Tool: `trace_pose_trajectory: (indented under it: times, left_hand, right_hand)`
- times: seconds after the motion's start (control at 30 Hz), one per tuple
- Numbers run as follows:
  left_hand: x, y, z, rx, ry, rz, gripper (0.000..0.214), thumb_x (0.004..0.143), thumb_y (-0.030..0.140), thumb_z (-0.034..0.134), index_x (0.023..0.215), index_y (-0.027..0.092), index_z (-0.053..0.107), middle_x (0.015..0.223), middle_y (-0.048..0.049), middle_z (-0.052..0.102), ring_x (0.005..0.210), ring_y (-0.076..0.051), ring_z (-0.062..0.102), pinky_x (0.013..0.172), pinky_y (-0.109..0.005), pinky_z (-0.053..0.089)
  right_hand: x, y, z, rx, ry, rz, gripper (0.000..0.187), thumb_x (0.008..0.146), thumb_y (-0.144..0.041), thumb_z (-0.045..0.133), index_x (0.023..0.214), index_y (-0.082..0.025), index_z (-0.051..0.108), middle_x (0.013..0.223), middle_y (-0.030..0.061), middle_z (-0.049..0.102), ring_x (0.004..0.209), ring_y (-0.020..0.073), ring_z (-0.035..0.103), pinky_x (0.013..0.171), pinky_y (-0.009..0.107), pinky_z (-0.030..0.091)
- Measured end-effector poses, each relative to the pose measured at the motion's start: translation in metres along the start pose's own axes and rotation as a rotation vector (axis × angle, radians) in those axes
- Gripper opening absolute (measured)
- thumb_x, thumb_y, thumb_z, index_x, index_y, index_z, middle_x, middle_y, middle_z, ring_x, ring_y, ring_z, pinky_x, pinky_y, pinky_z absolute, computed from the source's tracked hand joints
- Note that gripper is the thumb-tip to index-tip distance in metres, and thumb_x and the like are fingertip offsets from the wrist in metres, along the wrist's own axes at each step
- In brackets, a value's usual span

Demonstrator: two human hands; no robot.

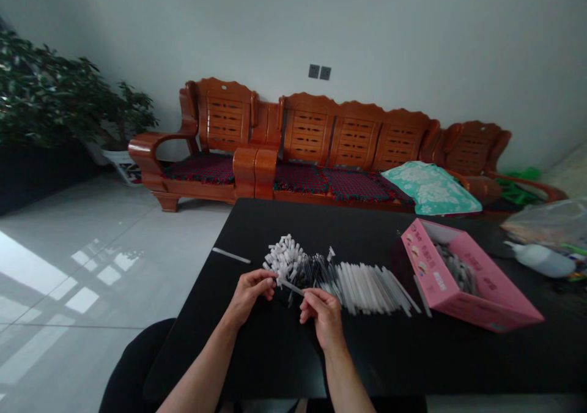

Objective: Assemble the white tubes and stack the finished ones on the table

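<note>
Above the table's near half, a slim pale pen [292, 287] is held slanting between my two hands. My left hand [251, 292] pinches its white left end, and the fingers partly cover that end. The other end sits in the closed fingertips of my right hand [321, 315]. Just beyond lies a heap of short white caps [285, 257]. Beside it are dark, thin pieces like pen refills [316, 270], partly overlapped by the caps. A row of whitish translucent pen barrels [373, 287] is spread to the right. One single pen [232, 255] rests apart on the left.
A pink box [486, 278] with greyish sticks inside stands on the black table [220, 352] at right. Past it are a white bottle [543, 260] and a clear plastic bag [550, 220]. A wooden sofa [312, 131] lines the wall behind, with a turquoise cushion [433, 186].
</note>
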State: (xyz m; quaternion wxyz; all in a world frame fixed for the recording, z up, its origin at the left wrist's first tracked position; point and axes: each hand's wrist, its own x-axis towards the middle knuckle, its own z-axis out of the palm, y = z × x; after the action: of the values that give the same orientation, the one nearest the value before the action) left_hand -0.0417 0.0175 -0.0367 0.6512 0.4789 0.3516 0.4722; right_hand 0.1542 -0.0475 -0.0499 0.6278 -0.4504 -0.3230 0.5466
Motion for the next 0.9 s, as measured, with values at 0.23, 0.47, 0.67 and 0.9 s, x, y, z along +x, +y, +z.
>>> trace_pose_trajectory:
  times: [0.23, 0.47, 0.67, 0.9]
  left_hand:
    - [-0.0004, 0.0012, 0.0032, -0.244, 0.037, -0.081, 0.022, 0.077, 0.029, 0.074, 0.09, 0.014, 0.063, 0.082, -0.0076, 0.072, 0.071, -0.015, 0.068, 0.063, -0.022, 0.054]
    - [0.0009, 0.0005, 0.0053, -0.209, 0.018, -0.055, 0.022, 0.076, 0.028, 0.076, 0.086, 0.013, 0.065, 0.08, -0.0067, 0.071, 0.07, -0.014, 0.067, 0.066, -0.022, 0.054]
    - [0.0004, -0.0014, 0.0057, -0.189, 0.01, -0.064, 0.022, 0.074, 0.029, 0.077, 0.085, 0.013, 0.066, 0.074, -0.0053, 0.071, 0.066, -0.014, 0.066, 0.063, -0.023, 0.052]
    - [0.0008, -0.004, 0.0057, -0.148, 0.0, -0.049, 0.022, 0.075, 0.03, 0.076, 0.084, 0.013, 0.066, 0.073, -0.0054, 0.071, 0.066, -0.014, 0.066, 0.063, -0.023, 0.052]
  right_hand:
    - [-0.0003, 0.0007, 0.0013, -0.012, -0.001, -0.002, 0.033, 0.071, -0.039, 0.077, 0.085, -0.01, 0.072, 0.057, 0.003, 0.066, 0.039, 0.0125, 0.058, 0.038, 0.022, 0.049]
    - [-0.0001, 0.0022, 0.0004, -0.021, -0.012, -0.007, 0.033, 0.072, -0.039, 0.076, 0.086, -0.009, 0.072, 0.058, 0.0031, 0.066, 0.04, 0.0122, 0.058, 0.038, 0.022, 0.05]
    - [-0.0003, 0.0017, 0.0005, -0.037, -0.013, -0.012, 0.033, 0.073, -0.04, 0.076, 0.086, -0.01, 0.072, 0.058, 0.0033, 0.066, 0.04, 0.0125, 0.058, 0.038, 0.022, 0.05]
    - [0.0, 0.0025, 0.0005, -0.038, -0.005, -0.008, 0.034, 0.072, -0.04, 0.076, 0.086, -0.009, 0.072, 0.057, 0.0032, 0.066, 0.039, 0.0126, 0.058, 0.038, 0.022, 0.05]
